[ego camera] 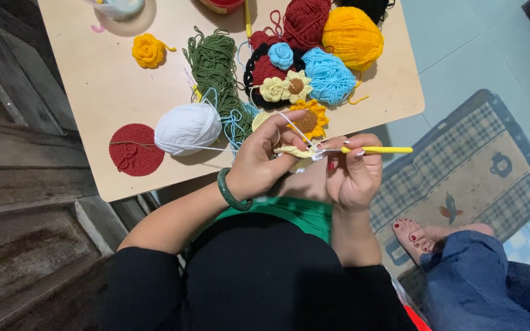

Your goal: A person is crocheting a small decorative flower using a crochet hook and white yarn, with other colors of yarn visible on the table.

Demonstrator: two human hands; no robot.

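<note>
My left hand (265, 156), with a green bangle on its wrist, pinches a small pale yellow crochet piece (294, 151) and has white yarn looped over the forefinger. My right hand (352, 175) grips a yellow-handled crochet hook (376, 149) whose tip meets that piece. The white strand runs left to a white yarn ball (187, 128) on the low beige table (105, 79). Both hands hover at the table's near edge, above my lap.
The table carries green loose yarn (213, 67), a red crochet disc (135, 149), a yellow crochet flower (148, 50), sunflower pieces (309, 119), and blue (329, 76), yellow (352, 37) and red (305, 21) yarn balls. Another person's foot (413, 238) rests on a checked mat (473, 165) at right.
</note>
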